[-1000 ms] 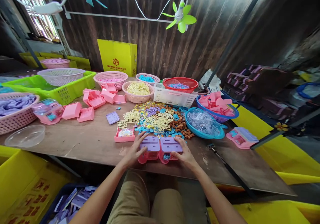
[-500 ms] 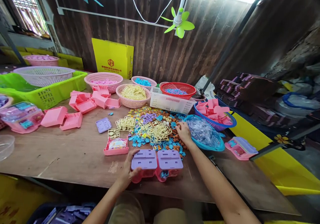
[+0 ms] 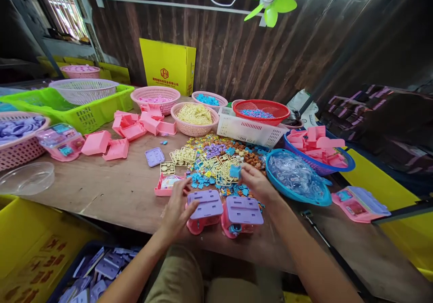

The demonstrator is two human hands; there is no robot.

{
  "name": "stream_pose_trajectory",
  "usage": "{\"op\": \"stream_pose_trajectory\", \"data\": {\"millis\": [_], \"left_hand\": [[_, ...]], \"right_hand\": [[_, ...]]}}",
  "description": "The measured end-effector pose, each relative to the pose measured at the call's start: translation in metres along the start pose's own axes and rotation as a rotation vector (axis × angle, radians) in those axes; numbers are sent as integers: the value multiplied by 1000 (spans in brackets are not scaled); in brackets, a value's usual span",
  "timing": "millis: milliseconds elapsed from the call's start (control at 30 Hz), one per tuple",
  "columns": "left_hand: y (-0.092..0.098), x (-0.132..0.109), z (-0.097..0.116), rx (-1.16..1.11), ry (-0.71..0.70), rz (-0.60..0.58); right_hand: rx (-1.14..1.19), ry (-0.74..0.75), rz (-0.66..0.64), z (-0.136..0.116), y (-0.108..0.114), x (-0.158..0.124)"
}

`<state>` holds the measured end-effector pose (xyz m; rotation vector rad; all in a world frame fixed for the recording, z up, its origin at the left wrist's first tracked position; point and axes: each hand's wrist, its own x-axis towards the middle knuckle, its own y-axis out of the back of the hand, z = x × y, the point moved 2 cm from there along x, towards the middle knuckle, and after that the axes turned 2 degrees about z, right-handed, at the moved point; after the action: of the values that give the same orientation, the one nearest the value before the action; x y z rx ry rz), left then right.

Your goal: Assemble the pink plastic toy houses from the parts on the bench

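Two pink toy cases with lilac lids stand side by side at the near edge of the wooden table (image 3: pixel 108 190). My left hand (image 3: pixel 177 208) rests on the left case (image 3: pixel 205 210), fingers on its lid. The right case (image 3: pixel 241 216) sits just right of it, untouched. My right hand (image 3: pixel 259 183) hovers above it and pinches a small blue plastic piece (image 3: pixel 235 171) between thumb and fingers. Behind lies a heap of small parts (image 3: pixel 219 158): blue, lilac, brown and cream-yellow frames. An open pink tray (image 3: pixel 166 183) with a sticker sits left of the heap.
Baskets line the back: pink ones (image 3: pixel 194 119), a red one (image 3: pixel 260 110) on a white crate (image 3: pixel 248 131), and a green crate (image 3: pixel 84 109). A blue bowl of clear pieces (image 3: pixel 296 179) and a blue basket of pink parts (image 3: pixel 318 152) stand right. A finished toy (image 3: pixel 360 202) and loose pink shells (image 3: pixel 117 149) lie about.
My right hand left the right case, reached into the parts heap, and has come back with a blue piece. My left hand stayed on the left case. The camera swung left, then back.
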<state>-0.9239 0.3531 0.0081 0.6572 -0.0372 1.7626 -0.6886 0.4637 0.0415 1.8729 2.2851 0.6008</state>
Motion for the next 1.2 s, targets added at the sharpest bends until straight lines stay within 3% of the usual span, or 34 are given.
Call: {"op": "stream_pose_trajectory", "data": {"millis": [100,167,233,300,400,467,633,733,800,867,1033,1200], "left_hand": [[-10,15,24,-238,99,-281],[-18,17,29,-356,213,-405],[-22,16,29,-420,310,-414],[-23,12,26,-408,351,-374],[-23,7,27,-323,347,-348],[-21,6,31,-252,305,-337],[-6,6,28,64,36,-221],[3,2,10,157,-42,-390],[5,-2,-5,170,2,-518],[4,-7,-16,167,42,-553],[-3,-17,-26,156,53,-429],[-8,-27,-28,98,19,-289]], "right_hand": [[349,-139,-348,-22,-47,-42],[501,-204,-382,-27,-67,-60],[458,-176,-240,-26,-76,-70],[296,-54,-97,-26,-78,-76],[52,156,-44,-29,-82,-84],[-23,220,-22,-30,-87,-89],[-37,175,157,-14,-96,-106],[22,112,155,4,-98,-122],[22,100,137,14,-95,-130],[-26,101,152,21,-88,-134],[-128,57,291,29,-64,-135],[-190,125,246,21,-74,-140]]}}
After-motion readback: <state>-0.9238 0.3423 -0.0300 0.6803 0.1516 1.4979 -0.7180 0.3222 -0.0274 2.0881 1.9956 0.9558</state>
